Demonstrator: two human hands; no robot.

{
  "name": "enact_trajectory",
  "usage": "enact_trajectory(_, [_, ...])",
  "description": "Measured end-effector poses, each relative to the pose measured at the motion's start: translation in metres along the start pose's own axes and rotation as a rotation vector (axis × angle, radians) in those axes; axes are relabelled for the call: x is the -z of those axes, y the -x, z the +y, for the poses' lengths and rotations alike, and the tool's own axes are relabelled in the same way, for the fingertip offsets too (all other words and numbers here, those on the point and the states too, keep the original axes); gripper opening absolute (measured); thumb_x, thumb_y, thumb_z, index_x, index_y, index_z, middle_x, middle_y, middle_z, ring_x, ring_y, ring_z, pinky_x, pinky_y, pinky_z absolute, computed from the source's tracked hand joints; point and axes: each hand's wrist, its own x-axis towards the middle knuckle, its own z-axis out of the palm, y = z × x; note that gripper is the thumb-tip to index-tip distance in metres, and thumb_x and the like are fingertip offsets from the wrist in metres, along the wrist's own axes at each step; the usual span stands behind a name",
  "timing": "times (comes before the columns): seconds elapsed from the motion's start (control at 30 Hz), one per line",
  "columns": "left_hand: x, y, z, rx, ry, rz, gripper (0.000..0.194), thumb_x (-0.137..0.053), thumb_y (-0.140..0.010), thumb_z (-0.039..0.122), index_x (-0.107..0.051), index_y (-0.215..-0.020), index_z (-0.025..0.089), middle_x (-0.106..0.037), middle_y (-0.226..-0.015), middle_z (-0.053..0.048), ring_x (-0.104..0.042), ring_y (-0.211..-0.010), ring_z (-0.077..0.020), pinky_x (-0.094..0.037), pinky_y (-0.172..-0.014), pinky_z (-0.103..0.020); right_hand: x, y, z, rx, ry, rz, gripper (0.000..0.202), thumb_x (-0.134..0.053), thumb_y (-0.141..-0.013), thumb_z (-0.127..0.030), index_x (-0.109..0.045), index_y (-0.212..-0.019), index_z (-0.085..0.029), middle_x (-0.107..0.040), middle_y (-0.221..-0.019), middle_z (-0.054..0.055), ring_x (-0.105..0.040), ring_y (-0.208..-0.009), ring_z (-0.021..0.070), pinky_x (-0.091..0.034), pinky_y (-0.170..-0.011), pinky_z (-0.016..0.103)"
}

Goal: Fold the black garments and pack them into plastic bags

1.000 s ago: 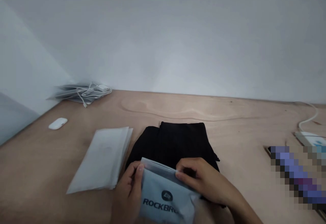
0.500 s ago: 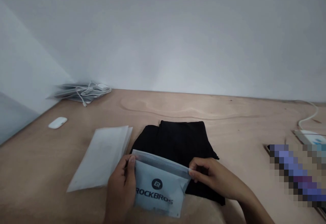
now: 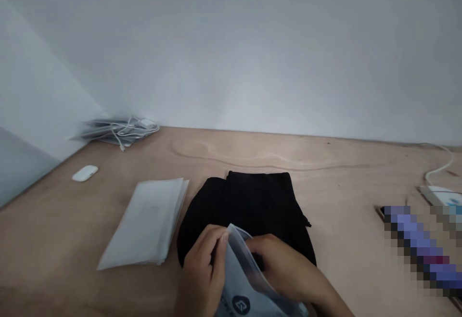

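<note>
A translucent zip bag (image 3: 231,285) with a round black logo hangs tilted at the front of the table, its mouth parted. My left hand (image 3: 204,264) pinches the bag's upper left corner between thumb and fingers. At the mouth is my right hand (image 3: 283,266), with its fingers reaching into the opening; the fingertips are hidden, so their pose does not show. Behind both hands lies a folded black garment (image 3: 260,201), flat on the table. The lower part of the bag runs out of view.
Left of the garment lies a small stack of translucent bags (image 3: 144,223). A white earbud case (image 3: 85,173) is farther left. Grey packets with a white cable (image 3: 121,132) sit in the back corner. A pixelated device (image 3: 422,247) and a white box (image 3: 442,195) are at right.
The bag has turned and dropped lower, and its mouth has spread. My left hand moved right along with its corner. My right hand left the right corner and entered the mouth.
</note>
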Motion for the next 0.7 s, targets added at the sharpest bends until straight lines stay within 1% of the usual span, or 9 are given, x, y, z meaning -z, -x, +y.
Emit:
enact_trajectory(0.1, [0.005,0.006,-0.008,0.002,-0.089,0.180,0.021,-0.055,-0.095,0.035,-0.072,-0.102,0.026,-0.069,-0.107,-0.007,-0.068,-0.103,-0.0260,-0.055,-0.094,-0.038,-0.006,-0.002,0.003,0.013,-0.239,0.032,0.010,-0.072,-0.081,-0.024,-0.078,-0.089,-0.023,-0.074,-0.081,-0.002,-0.067,-0.079,0.0193,-0.053,-0.077,0.030])
enact_trajectory(0.17, [0.008,0.012,-0.015,0.103,-0.063,0.298,0.033,-0.061,-0.092,0.042,-0.067,-0.121,0.027,-0.064,-0.127,-0.008,-0.061,-0.121,-0.0309,-0.050,-0.106,-0.046,-0.010,-0.002,0.005,-0.001,-0.471,0.111,0.016,-0.074,-0.083,-0.034,-0.076,-0.095,-0.024,-0.073,-0.085,-0.001,-0.068,-0.080,0.0199,-0.054,-0.076,0.031])
enact_trajectory(0.27, [0.010,0.018,-0.024,0.388,0.249,0.241,0.066,-0.066,-0.088,0.052,-0.045,-0.146,0.030,-0.059,-0.143,-0.009,-0.060,-0.127,-0.0328,-0.055,-0.102,-0.046,-0.018,-0.002,0.010,-0.068,-0.689,0.234,0.033,-0.079,-0.080,-0.047,-0.074,-0.101,-0.022,-0.072,-0.085,0.001,-0.067,-0.077,0.0202,-0.053,-0.069,0.029])
enact_trajectory(0.37, [0.012,0.021,-0.031,0.642,0.594,0.158,0.094,-0.075,-0.080,0.057,-0.026,-0.156,0.031,-0.065,-0.137,-0.012,-0.067,-0.118,-0.0325,-0.062,-0.090,-0.042,-0.024,-0.002,0.015,-0.087,-0.752,0.327,0.041,-0.078,-0.080,-0.054,-0.071,-0.105,-0.022,-0.073,-0.089,0.003,-0.068,-0.080,0.0213,-0.054,-0.070,0.031])
enact_trajectory(0.43, [0.013,0.022,-0.033,0.731,0.704,0.097,0.098,-0.080,-0.076,0.058,-0.030,-0.155,0.029,-0.072,-0.126,-0.012,-0.071,-0.111,-0.0328,-0.063,-0.087,-0.043,-0.025,-0.002,0.017,-0.088,-0.746,0.392,0.043,-0.075,-0.082,-0.057,-0.070,-0.109,-0.023,-0.073,-0.092,0.004,-0.070,-0.083,0.0231,-0.056,-0.073,0.033])
enact_trajectory(0.5, [0.014,0.022,-0.033,0.742,0.747,-0.055,0.085,-0.080,-0.075,0.060,-0.049,-0.145,0.023,-0.078,-0.110,-0.011,-0.075,-0.101,-0.0328,-0.063,-0.085,-0.043,-0.023,-0.001,0.019,-0.092,-0.696,0.414,0.044,-0.071,-0.085,-0.059,-0.069,-0.111,-0.024,-0.074,-0.094,0.004,-0.070,-0.085,0.0244,-0.057,-0.073,0.036])
enact_trajectory(0.57, [0.016,0.019,-0.032,0.712,0.712,-0.193,0.067,-0.076,-0.076,0.064,-0.066,-0.124,0.019,-0.080,-0.096,-0.009,-0.076,-0.090,-0.0312,-0.063,-0.081,-0.041,-0.019,-0.002,0.023,-0.077,-0.639,0.414,0.042,-0.070,-0.085,-0.060,-0.069,-0.108,-0.024,-0.075,-0.097,0.005,-0.071,-0.087,0.0250,-0.057,-0.075,0.036])
enact_trajectory(0.63, [0.025,0.014,-0.033,0.680,0.582,-0.210,0.061,-0.073,-0.075,0.068,-0.072,-0.110,0.018,-0.080,-0.087,-0.007,-0.076,-0.080,-0.0291,-0.063,-0.074,-0.038,-0.013,-0.002,0.028,-0.051,-0.650,0.474,0.042,-0.070,-0.086,-0.060,-0.068,-0.109,-0.025,-0.075,-0.102,0.004,-0.071,-0.092,0.0248,-0.057,-0.080,0.036])
enact_trajectory(0.7, [0.044,0.004,-0.036,0.655,0.377,-0.120,0.061,-0.072,-0.071,0.071,-0.074,-0.103,0.019,-0.079,-0.080,-0.005,-0.075,-0.076,-0.0286,-0.062,-0.066,-0.036,-0.007,-0.002,0.035,-0.040,-0.721,0.584,0.044,-0.072,-0.084,-0.060,-0.066,-0.112,-0.026,-0.075,-0.105,0.004,-0.070,-0.095,0.0244,-0.056,-0.084,0.035])
